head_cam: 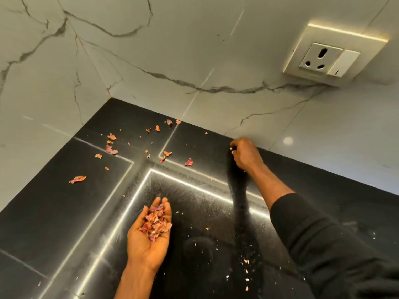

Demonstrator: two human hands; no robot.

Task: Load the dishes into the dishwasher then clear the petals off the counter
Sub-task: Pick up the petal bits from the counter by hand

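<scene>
**Dried petals (112, 149) lie scattered on the black counter (54, 212), most of them near the corner of the marble wall (194, 50).**
They look light, thin and brittle, so they would probably crumble under pressure; pinch each at an edge or sweep them together. The left hand (149, 234), palm up and loosely cupped, carries a heap (155, 222) of them. The right hand (244, 154), beside the wall, pinches a pale scrap (233, 148) between curled fingertips.

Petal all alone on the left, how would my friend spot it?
On the black stone counter, left of the cupped left hand holding a petal heap, lies one crumpled pink-orange petal. It sits alone, farthest left, apart from the scattered petals near the corner.
</scene>
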